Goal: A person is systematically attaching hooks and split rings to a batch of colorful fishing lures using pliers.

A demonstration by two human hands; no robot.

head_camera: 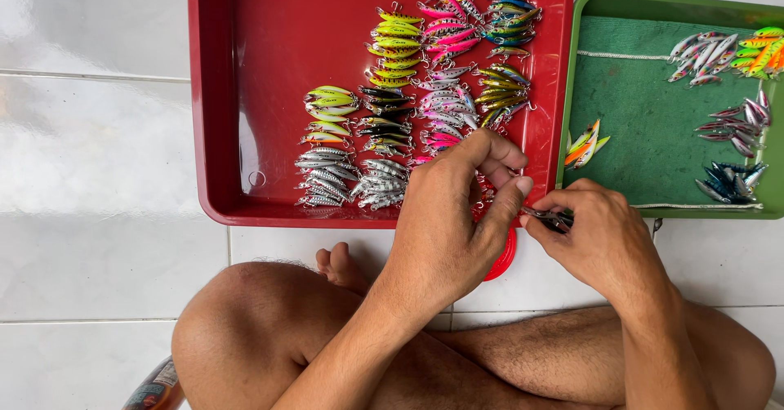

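We count two trays | red tray (269, 91): lure rows | green tray (645, 116): five lure clusters | left hand (445, 222) pinching something hidden | right hand (596, 238) gripping small pliers (545, 216)

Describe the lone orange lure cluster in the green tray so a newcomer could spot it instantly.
Find the green tray lined with green cloth, to the right of the red tray. At its left edge, just above the right hand, lies a small cluster of orange, white and green lures. It sits alone, while the tray's other lure piles all crowd the right side.
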